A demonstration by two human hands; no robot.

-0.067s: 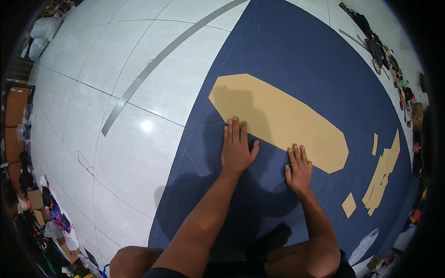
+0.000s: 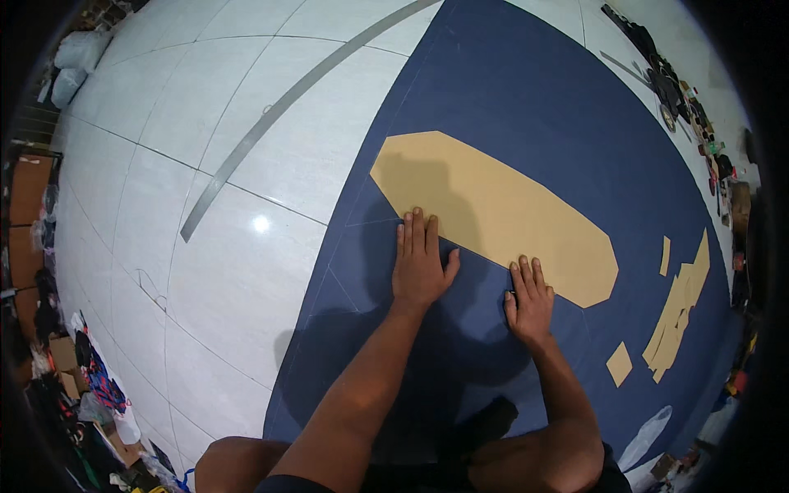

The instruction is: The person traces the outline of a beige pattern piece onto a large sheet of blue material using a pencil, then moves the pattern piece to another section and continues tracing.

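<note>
A large dark blue fabric sheet lies spread on the white tiled floor. On it rests a long tan cardboard pattern piece with angled ends. My left hand lies flat on the blue fabric, fingers together, its fingertips touching the pattern's near edge. My right hand also presses flat on the fabric, fingertips at the same edge further right. Neither hand holds anything.
Smaller tan cardboard pieces lie on the fabric at the right. A long grey strip lies on the floor tiles. Clutter and tools line the far right; bags and boxes sit at the left edge.
</note>
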